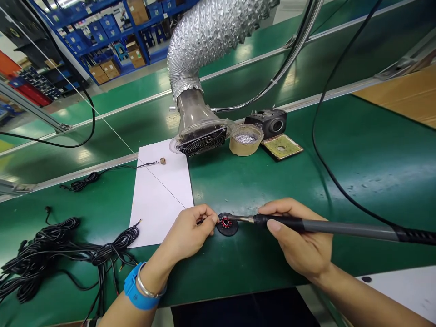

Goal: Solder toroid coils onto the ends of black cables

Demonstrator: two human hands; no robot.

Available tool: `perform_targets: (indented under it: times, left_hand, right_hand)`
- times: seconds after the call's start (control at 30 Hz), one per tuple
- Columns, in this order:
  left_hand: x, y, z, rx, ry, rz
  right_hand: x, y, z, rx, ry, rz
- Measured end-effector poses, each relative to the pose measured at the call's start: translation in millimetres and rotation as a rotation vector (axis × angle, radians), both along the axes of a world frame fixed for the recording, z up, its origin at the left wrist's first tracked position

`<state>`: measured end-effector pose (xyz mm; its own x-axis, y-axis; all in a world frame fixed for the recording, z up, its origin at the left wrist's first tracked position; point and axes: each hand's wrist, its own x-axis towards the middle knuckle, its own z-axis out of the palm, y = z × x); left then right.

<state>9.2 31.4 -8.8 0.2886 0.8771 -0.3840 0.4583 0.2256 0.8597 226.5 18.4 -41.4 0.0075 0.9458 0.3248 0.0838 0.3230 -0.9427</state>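
My right hand (301, 238) is wrapped round the grip of a soldering iron (347, 228). The iron's metal tip reaches left over a small round part with red windings (225, 222), which lies on a black disc (229, 230). Close to the tip, my left hand (195, 229) pinches a thin wire at the left side of that part. Solder wire (163, 185) runs down from the upper left to my left hand; whether the fingers hold it too is hidden.
Bundled black cables (44, 254) lie at the left, beside a white sheet (160, 204). Beyond my hands stand a fume extractor nozzle (199, 122), a round solder container (245, 147), a yellow sponge tray (282, 146) and a black holder (267, 121). A cable hangs at the right.
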Motion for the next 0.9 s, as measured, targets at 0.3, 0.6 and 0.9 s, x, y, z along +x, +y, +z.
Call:
perform_targets:
  times: [0.3,0.6,0.9]
  left_hand:
    - [-1,1,-1.3,-0.017,0.018,0.008]
    - [-1,-1,-4.3,-0.020,0.004,0.004]
    - [-1,-1,-4.9,-0.014,0.004,0.001]
  right_hand:
    - [0,0,6.8,0.078,-0.066,0.030]
    - [-5,-1,17.3,0.278,-0.169,0.039]
    - [-10,-6,21.9,0.448,-0.193,0.096]
